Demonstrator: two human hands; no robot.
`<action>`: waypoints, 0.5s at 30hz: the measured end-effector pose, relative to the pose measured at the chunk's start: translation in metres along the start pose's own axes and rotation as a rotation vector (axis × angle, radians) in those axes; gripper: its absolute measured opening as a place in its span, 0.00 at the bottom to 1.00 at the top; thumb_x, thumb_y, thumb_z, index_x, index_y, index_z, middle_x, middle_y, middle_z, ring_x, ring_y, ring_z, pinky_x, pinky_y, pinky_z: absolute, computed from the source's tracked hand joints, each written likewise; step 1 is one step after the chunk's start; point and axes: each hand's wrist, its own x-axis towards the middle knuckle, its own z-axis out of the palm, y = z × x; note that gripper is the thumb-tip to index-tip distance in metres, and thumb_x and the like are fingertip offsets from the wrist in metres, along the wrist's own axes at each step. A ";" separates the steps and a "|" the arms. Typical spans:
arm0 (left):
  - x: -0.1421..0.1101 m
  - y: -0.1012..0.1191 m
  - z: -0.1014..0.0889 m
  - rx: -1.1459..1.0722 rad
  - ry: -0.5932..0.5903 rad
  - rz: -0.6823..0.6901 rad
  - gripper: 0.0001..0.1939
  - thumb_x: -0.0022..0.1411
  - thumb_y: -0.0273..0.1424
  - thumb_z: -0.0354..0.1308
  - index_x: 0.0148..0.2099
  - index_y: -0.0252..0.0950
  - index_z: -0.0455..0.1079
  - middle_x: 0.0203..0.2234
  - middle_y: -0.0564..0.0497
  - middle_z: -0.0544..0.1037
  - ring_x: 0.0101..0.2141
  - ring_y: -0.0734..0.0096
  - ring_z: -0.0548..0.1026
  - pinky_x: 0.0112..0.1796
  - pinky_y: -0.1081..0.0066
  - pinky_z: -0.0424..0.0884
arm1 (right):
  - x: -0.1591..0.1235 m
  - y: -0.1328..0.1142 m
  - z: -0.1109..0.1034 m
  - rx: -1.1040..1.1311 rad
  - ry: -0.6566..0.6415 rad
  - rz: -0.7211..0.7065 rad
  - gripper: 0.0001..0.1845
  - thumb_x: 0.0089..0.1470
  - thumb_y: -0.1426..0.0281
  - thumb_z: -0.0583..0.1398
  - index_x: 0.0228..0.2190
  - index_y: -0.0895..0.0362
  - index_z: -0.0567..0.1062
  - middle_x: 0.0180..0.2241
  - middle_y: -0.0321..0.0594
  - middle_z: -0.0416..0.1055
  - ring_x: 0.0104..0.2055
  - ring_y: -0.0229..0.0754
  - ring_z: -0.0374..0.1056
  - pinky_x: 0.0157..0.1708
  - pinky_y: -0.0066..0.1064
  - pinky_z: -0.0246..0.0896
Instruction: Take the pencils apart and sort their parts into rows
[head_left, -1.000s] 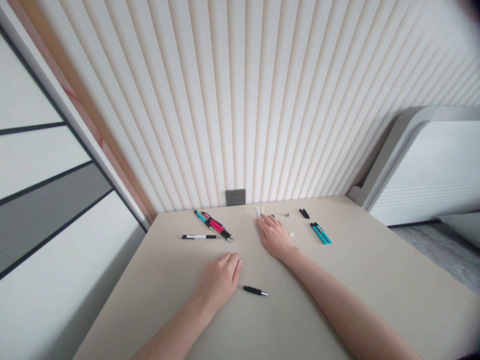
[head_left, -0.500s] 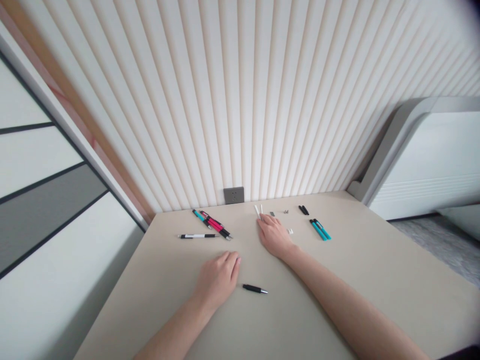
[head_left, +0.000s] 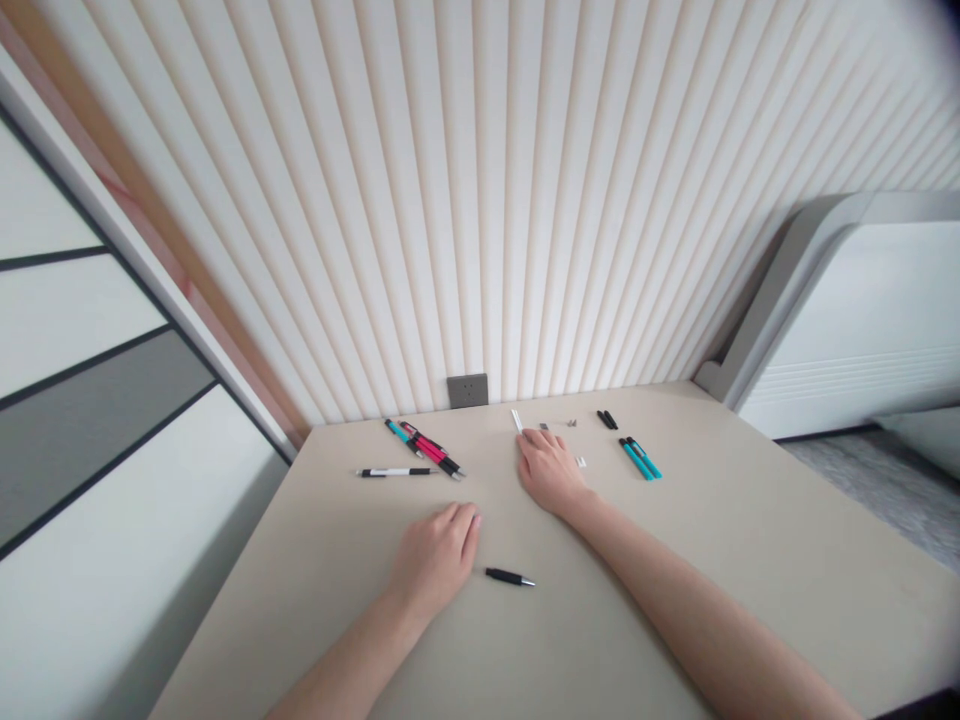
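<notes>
My right hand (head_left: 551, 472) lies low over the table, its fingers bent and pressed together at the near ends of thin white pen refills (head_left: 517, 420). The fingers cover part of the refills. A small grey piece (head_left: 544, 427) lies just beyond its knuckles, and a small white clip (head_left: 580, 462) is beside it on the right. My left hand (head_left: 436, 555) rests on the table with its fingers curled in; anything inside them is hidden. Near it on the right lies a black pen front section (head_left: 510, 577) with a silver tip, touched by neither hand.
At the left are a white-and-black pen (head_left: 397, 472), a teal pen (head_left: 403, 438) and pink pens (head_left: 431, 450). Small metal pieces (head_left: 572, 423), black grips (head_left: 607, 420) and teal barrels (head_left: 640, 459) lie at the right. A ribbed wall with a socket (head_left: 467, 391) bounds the table's back.
The white refills beyond my right fingertips now lie closer together, and the separate one on the right no longer shows there. My right hand has barely shifted; my left hand stays still.
</notes>
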 end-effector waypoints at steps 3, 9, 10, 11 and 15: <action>0.000 0.000 -0.001 0.003 -0.004 -0.002 0.14 0.72 0.31 0.43 0.43 0.39 0.70 0.33 0.50 0.78 0.33 0.65 0.78 0.30 0.70 0.65 | -0.001 0.001 0.000 0.006 0.011 -0.007 0.19 0.62 0.71 0.51 0.53 0.57 0.70 0.55 0.48 0.67 0.56 0.49 0.60 0.55 0.39 0.52; 0.000 0.000 -0.002 -0.004 0.002 0.001 0.14 0.72 0.31 0.43 0.43 0.39 0.70 0.33 0.50 0.78 0.32 0.65 0.78 0.30 0.70 0.65 | -0.002 0.000 -0.001 0.017 0.046 -0.045 0.18 0.64 0.70 0.50 0.52 0.57 0.72 0.54 0.47 0.69 0.55 0.48 0.61 0.54 0.38 0.53; 0.000 0.000 -0.002 -0.006 0.005 0.001 0.14 0.72 0.31 0.43 0.43 0.39 0.70 0.33 0.50 0.78 0.32 0.66 0.78 0.30 0.70 0.65 | -0.002 0.000 -0.001 0.015 0.040 -0.046 0.18 0.64 0.70 0.50 0.51 0.57 0.72 0.54 0.47 0.69 0.54 0.48 0.61 0.54 0.38 0.53; 0.000 0.000 -0.001 -0.008 0.007 0.002 0.14 0.72 0.31 0.43 0.43 0.39 0.70 0.32 0.50 0.78 0.32 0.66 0.77 0.29 0.71 0.65 | -0.002 0.000 -0.002 0.013 0.034 -0.044 0.18 0.64 0.69 0.49 0.50 0.57 0.73 0.53 0.47 0.70 0.54 0.48 0.62 0.54 0.38 0.53; 0.000 0.000 -0.001 -0.005 0.008 -0.002 0.14 0.72 0.32 0.43 0.44 0.40 0.70 0.32 0.50 0.78 0.31 0.66 0.77 0.29 0.71 0.65 | -0.001 0.000 -0.002 0.000 0.023 -0.035 0.18 0.65 0.68 0.49 0.49 0.57 0.74 0.53 0.47 0.70 0.53 0.49 0.62 0.52 0.38 0.54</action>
